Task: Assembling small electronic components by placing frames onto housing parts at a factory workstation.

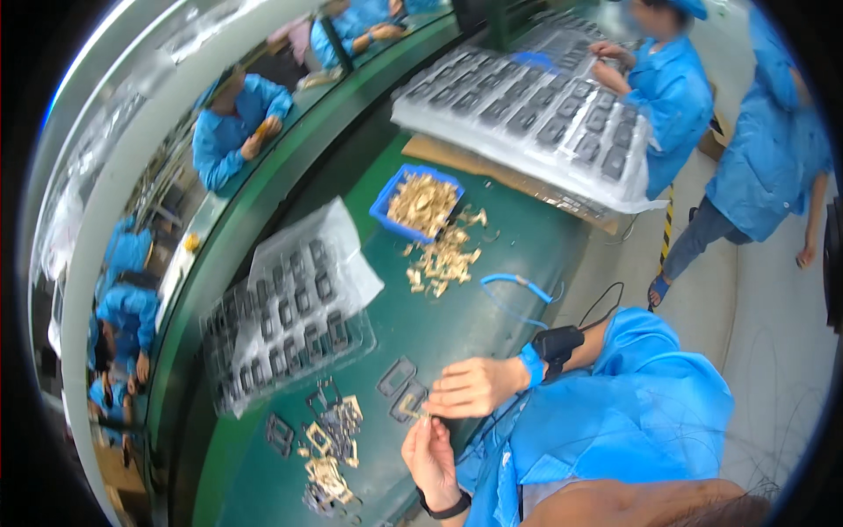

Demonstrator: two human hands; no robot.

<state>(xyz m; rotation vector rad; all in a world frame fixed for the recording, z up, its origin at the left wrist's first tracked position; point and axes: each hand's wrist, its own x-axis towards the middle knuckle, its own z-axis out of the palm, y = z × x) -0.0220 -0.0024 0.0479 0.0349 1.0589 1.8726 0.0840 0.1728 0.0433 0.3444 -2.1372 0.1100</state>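
Note:
My right hand [474,387] and my left hand [430,458] meet over the green work surface with their fingertips pinched close together. At the fingertips is a small black rectangular frame [406,400] with a tan strip along it. Which fingers grip the frame and which the strip is hard to tell. Another black frame [397,376] lies flat just beyond it. To the left is a loose pile of tan backing pieces [327,479] and thin dark frames [344,420]. A small stack of black frames [279,435] sits beside that pile.
A clear plastic tray [285,325] of black frames lies farther off. A blue bin [384,211] overflows with tan scraps [442,259]. Large stacked trays [527,110] stand at the back on cardboard. A blue cord [516,279] lies nearby. Several co-workers in blue sit or stand around.

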